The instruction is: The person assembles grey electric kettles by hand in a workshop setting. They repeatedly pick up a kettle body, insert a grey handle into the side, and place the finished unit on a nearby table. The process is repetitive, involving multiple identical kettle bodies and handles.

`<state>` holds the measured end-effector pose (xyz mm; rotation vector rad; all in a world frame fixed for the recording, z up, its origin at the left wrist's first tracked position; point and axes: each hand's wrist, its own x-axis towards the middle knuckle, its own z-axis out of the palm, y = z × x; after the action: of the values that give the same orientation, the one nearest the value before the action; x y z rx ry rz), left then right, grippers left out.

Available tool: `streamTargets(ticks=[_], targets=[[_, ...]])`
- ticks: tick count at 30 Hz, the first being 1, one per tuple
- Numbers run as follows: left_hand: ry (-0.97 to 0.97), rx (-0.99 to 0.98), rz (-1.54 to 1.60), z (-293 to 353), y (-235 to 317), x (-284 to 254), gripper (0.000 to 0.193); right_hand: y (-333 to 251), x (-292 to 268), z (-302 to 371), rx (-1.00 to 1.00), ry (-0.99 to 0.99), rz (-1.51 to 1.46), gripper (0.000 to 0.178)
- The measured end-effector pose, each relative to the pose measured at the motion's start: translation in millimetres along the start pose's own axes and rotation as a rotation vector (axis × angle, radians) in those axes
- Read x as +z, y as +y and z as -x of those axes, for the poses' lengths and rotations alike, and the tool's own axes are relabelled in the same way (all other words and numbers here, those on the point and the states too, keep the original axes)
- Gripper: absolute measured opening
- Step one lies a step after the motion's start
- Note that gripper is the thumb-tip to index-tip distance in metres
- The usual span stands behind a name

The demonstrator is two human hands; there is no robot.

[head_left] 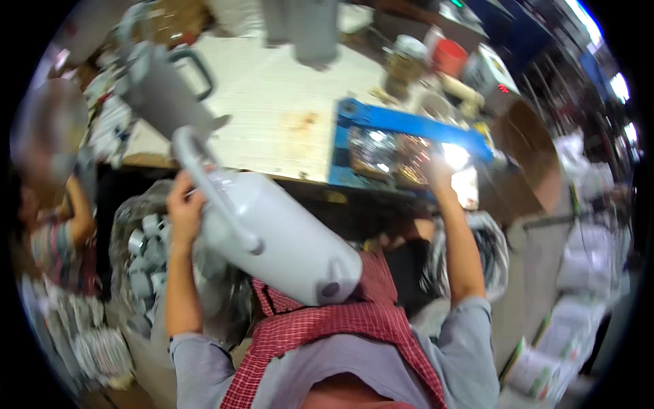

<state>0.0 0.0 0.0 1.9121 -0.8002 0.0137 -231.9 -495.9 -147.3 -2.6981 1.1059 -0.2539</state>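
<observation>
A large light-grey plastic jug (276, 228) with a swing carry handle lies tilted across my lap, its base toward the lower right. My left hand (185, 204) is closed on its upper end, next to the handle; the jug's body hides part of the fingers. My right hand (438, 167) reaches into a blue tray (340, 151) on the table, over small shiny metal pieces (413, 158). Motion and glare smear its fingers, so whether it holds anything does not show. Darker brownish pieces (372, 148) fill the tray's neighbouring compartment.
A second grey jug (163, 92) with a dark handle leans at the table's left; a grey cylinder (313, 31) stands at the back. Behind the tray are a jar (405, 65) and red cup (449, 58). A bag of grey caps (142, 262) sits below left. Another person (58, 232) is far left.
</observation>
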Motion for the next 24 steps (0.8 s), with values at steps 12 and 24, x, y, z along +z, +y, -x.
streamTargets(ticks=[12, 24], targets=[[0.068, -0.486, 0.038, 34, -14, -50, 0.028, -28, -35, 4, -0.313, 0.142, -0.015, 0.019], [0.406, -0.507, 0.276, 51, -52, -24, 0.021, -202, -166, -9, -0.663, 0.117, -0.637, 0.013]])
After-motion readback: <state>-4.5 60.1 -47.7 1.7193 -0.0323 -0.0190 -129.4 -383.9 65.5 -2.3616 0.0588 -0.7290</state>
